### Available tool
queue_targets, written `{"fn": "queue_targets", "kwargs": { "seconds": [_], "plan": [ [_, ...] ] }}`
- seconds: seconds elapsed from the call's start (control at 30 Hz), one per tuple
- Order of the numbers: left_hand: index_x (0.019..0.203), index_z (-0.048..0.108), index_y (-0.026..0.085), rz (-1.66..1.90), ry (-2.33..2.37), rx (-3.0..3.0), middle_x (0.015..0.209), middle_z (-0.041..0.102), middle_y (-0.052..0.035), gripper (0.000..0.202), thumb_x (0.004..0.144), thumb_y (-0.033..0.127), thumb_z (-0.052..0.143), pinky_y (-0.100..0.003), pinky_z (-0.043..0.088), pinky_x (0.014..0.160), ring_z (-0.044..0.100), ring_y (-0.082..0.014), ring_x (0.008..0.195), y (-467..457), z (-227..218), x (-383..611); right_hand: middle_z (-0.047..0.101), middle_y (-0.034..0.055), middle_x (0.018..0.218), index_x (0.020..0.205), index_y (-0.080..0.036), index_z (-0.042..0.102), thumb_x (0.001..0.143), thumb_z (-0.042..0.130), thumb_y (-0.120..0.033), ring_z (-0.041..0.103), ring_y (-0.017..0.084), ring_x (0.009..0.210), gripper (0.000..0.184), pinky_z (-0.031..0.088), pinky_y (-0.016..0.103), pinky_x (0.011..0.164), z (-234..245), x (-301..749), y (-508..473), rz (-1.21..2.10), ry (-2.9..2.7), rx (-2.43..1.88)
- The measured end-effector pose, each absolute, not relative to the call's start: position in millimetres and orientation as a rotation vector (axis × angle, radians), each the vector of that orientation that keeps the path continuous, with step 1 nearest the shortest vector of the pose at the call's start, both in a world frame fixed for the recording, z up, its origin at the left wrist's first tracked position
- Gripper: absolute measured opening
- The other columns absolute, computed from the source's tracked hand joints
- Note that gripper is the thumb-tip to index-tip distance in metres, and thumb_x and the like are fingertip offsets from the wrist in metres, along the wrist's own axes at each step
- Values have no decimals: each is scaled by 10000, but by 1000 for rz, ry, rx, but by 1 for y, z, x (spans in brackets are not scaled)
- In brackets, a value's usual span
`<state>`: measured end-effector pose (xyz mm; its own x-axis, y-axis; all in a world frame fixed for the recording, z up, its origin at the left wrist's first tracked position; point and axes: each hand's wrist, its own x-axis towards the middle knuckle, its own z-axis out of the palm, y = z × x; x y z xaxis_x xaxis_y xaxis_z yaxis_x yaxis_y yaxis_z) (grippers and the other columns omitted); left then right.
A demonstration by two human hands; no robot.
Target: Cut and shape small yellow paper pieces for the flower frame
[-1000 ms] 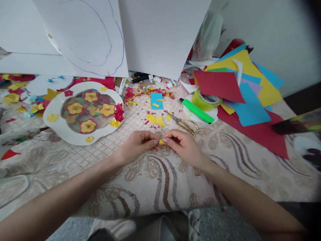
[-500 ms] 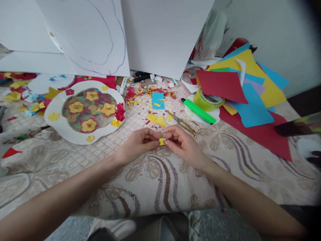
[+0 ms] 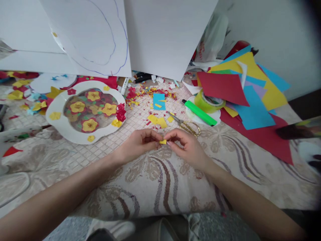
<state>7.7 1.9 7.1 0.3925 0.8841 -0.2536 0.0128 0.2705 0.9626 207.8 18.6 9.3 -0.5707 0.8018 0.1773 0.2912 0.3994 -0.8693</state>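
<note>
Left hand and right hand meet over the near middle of the patterned cloth, each closed in a thumb-and-finger pinch on one small yellow piece of paper. A second ago the fingertips hid most of it; now its face shows as a short strip between them, which suggests the grip is being adjusted while the work stays on this single piece. Whether it is creased is too small to tell. Just beyond, the gold-handled scissors lie untouched to the right, and loose yellow scraps lie on the near side of a blue paper rectangle
</note>
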Motion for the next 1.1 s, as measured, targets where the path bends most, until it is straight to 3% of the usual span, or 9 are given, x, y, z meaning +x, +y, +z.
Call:
{"fn": "queue_targets", "kwargs": {
  "seconds": [0.2, 0.53, 0.83, 1.1],
  "plan": [
    [848, 597, 116, 863, 1051, 1243, 789, 631, -30, 181, 715, 199, 689, -241, 475, 670, 596, -110, 704, -3, 5, 11, 603, 16, 886, 917, -184, 594, 832, 567, -56, 566, 141, 806, 155, 444, 259, 716, 11, 205, 17, 963, -2105, -860],
    [800, 625, 115, 969, 1045, 1427, 803, 636, -55, 100, 787, 214, 635, -252, 473, 706, 595, -128, 755, -4, 7, 10, 597, 7, 880, 935, -192, 579, 831, 616, -95, 567, 138, 805, 147, 452, 263, 710, 5, 206, 16, 1162, -1952, -870],
    [832, 610, 117, 961, 990, 1442, 826, 628, -58, 132, 767, 218, 663, -290, 498, 759, 606, -143, 782, -4, 7, 10, 593, 6, 841, 901, -190, 595, 837, 602, -65, 555, 132, 783, 140, 434, 265, 709, 9, 206, 17, 1046, -1998, -780],
    [805, 627, 126, 982, 1041, 1559, 798, 635, -55, 117, 805, 242, 627, -264, 475, 693, 596, -135, 748, -5, 7, 10, 585, 5, 823, 875, -189, 588, 868, 587, -126, 550, 137, 774, 63, 428, 263, 697, 7, 205, 15, 1117, -1946, -827]
  ]
}}
